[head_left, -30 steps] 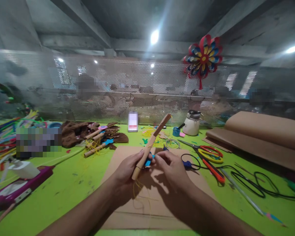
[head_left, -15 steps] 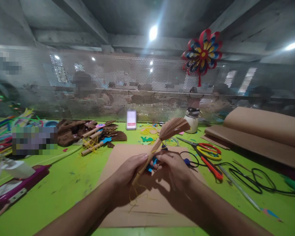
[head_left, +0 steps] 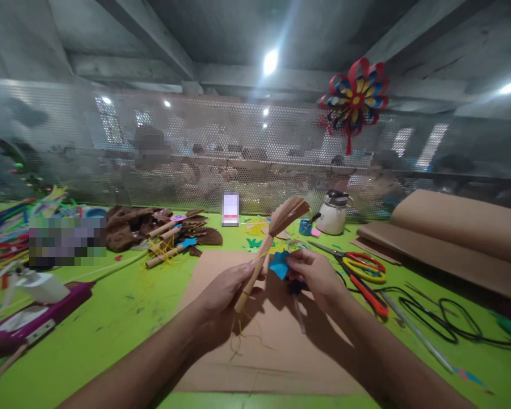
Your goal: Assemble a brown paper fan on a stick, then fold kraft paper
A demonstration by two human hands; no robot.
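Small paper broom (head_left: 267,245): brown, fringed head fanned out, handle tilted toward 1 o'clock, yellow threads trailing below. The left hand (head_left: 223,291) grasped its lower handle above a cardboard sheet (head_left: 255,358) on the green table (head_left: 111,324). Blue paper piece (head_left: 279,264): pinched by the right hand (head_left: 317,275), just beside the handle. That hand also gripped a thin dark tool (head_left: 298,313), kind unclear. Scissors (head_left: 364,275) lay at its 3 o'clock. Similar brooms (head_left: 174,238) lay heaped at the left hand's 10 o'clock.

green table (head_left: 111,324), perforated screen (head_left: 247,147) behind, bright ceiling lamp (head_left: 270,61).
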